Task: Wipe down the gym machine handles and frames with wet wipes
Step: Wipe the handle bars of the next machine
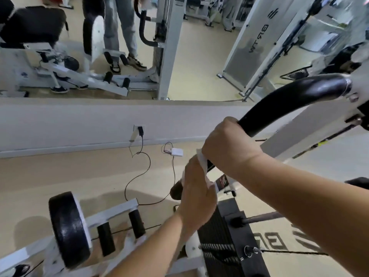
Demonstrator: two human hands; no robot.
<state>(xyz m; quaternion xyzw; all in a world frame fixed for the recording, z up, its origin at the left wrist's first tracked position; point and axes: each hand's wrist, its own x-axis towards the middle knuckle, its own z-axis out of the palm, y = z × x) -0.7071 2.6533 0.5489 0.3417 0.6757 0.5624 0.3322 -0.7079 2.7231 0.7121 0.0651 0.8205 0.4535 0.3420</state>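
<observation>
A curved black padded handle arcs from the machine's white frame at the upper right down toward the centre. My right hand grips this handle partway along. Just below it, my left hand is wrapped round the lower stretch of the same handle with a white wet wipe pressed under its fingers. The wipe's edge sticks out between my two hands. The handle's rounded black end shows to the left of my left hand.
A black weight stack with a cable sits under my arms. At lower left stand a black roller pad and two foot pegs on a white bar. A wall mirror above a low ledge reflects machines and legs. A charger and cables lie on the floor.
</observation>
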